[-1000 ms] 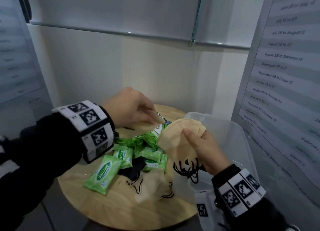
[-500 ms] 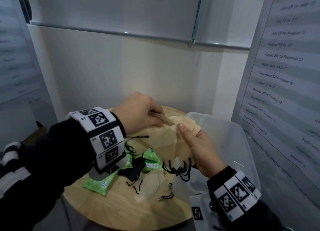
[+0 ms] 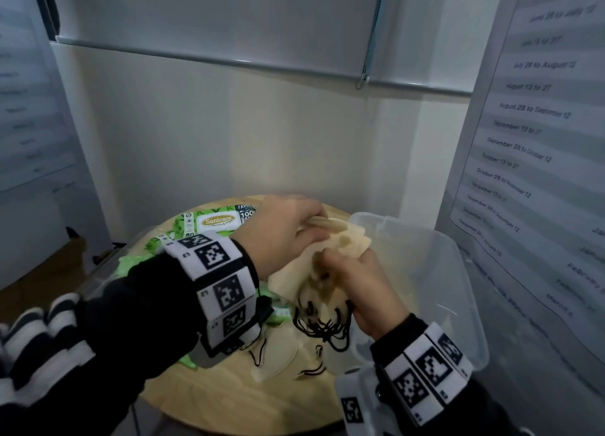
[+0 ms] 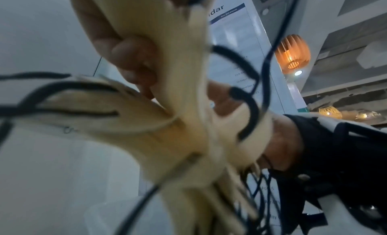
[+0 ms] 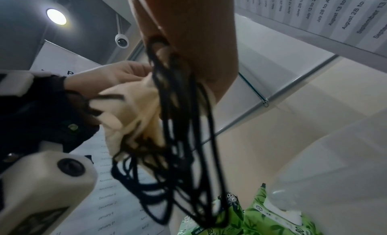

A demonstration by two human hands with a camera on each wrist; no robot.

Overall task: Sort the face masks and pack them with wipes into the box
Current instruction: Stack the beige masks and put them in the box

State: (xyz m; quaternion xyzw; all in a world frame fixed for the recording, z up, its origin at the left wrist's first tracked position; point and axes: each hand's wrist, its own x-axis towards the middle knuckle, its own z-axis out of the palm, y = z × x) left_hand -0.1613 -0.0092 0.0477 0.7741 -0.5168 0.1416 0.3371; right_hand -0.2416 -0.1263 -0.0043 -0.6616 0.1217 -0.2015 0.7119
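Both hands hold a stack of beige face masks (image 3: 347,239) over the near left corner of the clear plastic box (image 3: 458,265). My left hand (image 3: 312,222) pinches the stack's top edge. From below my right hand (image 3: 327,262) grips the stack, and black ear loops (image 3: 324,329) hang from it. In the left wrist view my curled fingers (image 4: 134,59) press into the beige masks (image 4: 184,122). The right wrist view shows the ear loops (image 5: 178,139) dangling under my palm. More beige masks (image 3: 278,353) lie on the round wooden table (image 3: 229,399).
A large Sanicare wipes pack (image 3: 219,221) lies at the table's back. Small green wipes packs (image 3: 131,265) are partly hidden under my left arm. A wall with a printed calendar (image 3: 530,140) stands close on the right, behind the box.
My left hand brought a beige mask to the right and joined it to the stack in my right hand. Both hands now grip the stack together.
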